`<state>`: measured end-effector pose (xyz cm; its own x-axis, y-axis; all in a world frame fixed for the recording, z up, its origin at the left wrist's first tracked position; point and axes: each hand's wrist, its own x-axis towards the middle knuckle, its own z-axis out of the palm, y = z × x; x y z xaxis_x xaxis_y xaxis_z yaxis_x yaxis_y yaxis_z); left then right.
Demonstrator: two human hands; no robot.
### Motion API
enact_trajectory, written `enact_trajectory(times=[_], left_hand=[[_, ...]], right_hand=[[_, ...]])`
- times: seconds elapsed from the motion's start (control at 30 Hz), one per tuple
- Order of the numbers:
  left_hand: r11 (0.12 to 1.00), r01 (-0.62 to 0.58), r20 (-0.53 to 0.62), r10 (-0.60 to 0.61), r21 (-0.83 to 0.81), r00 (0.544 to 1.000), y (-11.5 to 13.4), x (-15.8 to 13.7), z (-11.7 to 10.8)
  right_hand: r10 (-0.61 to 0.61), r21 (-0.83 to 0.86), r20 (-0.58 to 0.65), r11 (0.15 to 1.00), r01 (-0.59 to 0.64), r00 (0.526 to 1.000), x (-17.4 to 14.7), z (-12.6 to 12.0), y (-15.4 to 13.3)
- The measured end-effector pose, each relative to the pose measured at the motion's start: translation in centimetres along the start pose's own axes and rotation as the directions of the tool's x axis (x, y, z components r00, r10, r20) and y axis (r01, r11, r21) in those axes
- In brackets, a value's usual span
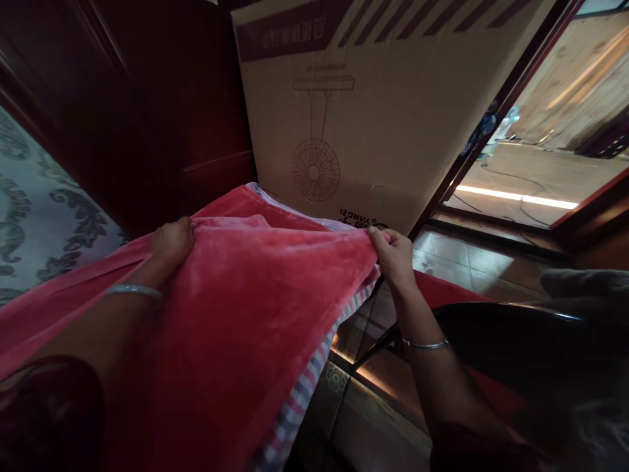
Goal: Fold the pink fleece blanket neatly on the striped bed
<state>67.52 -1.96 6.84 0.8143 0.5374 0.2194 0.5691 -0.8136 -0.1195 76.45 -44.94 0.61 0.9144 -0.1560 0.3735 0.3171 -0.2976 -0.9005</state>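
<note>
A large red plush blanket with a striped edging is spread out in front of me. At its upper left, my left hand is closed on a bunched fold. The blanket's right corner is pinched in my right hand, thumb on top. Between the hands the cloth hangs fairly taut and slopes down toward me. A grey-and-white striped border shows along the right side. Part of the far edge is folded up, with a pale lining behind it.
A tall cardboard box printed with a fan drawing stands just beyond the blanket. Dark red wood panelling is at the left, beside patterned wallpaper. A black curved-rimmed object sits at the lower right. A doorway opens onto a tiled floor.
</note>
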Motion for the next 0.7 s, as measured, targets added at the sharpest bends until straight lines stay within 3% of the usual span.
enact_trajectory(times=[0.2, 0.33, 0.47, 0.57, 0.7], left_hand=[[1.000, 0.013, 0.132, -0.010, -0.026, 0.991, 0.3, 0.7, 2.7], [0.998, 0.016, 0.158, -0.006, -0.061, 0.987, -0.1, 0.7, 4.0], [0.993, -0.011, 0.168, 0.031, -0.119, 0.985, 0.0, 1.4, 3.3], [0.981, -0.042, 0.159, 0.072, -0.187, 0.985, 1.6, 2.6, 2.7], [0.904, -0.041, 0.187, 0.132, -0.426, 0.974, 5.1, 5.3, 2.8]], right_hand=[[0.196, -0.145, 0.030, 0.971, -0.190, 0.980, -0.8, 2.0, 3.8], [0.208, -0.177, 0.003, 0.963, -0.205, 0.978, -1.1, 2.7, 5.0], [0.206, -0.270, 0.051, 0.945, -0.185, 0.977, -0.8, 2.6, 4.7], [0.190, -0.334, 0.058, 0.929, -0.160, 0.980, -0.9, 2.6, 4.5], [0.201, -0.363, 0.040, 0.916, -0.173, 0.979, -1.3, 2.8, 4.5]])
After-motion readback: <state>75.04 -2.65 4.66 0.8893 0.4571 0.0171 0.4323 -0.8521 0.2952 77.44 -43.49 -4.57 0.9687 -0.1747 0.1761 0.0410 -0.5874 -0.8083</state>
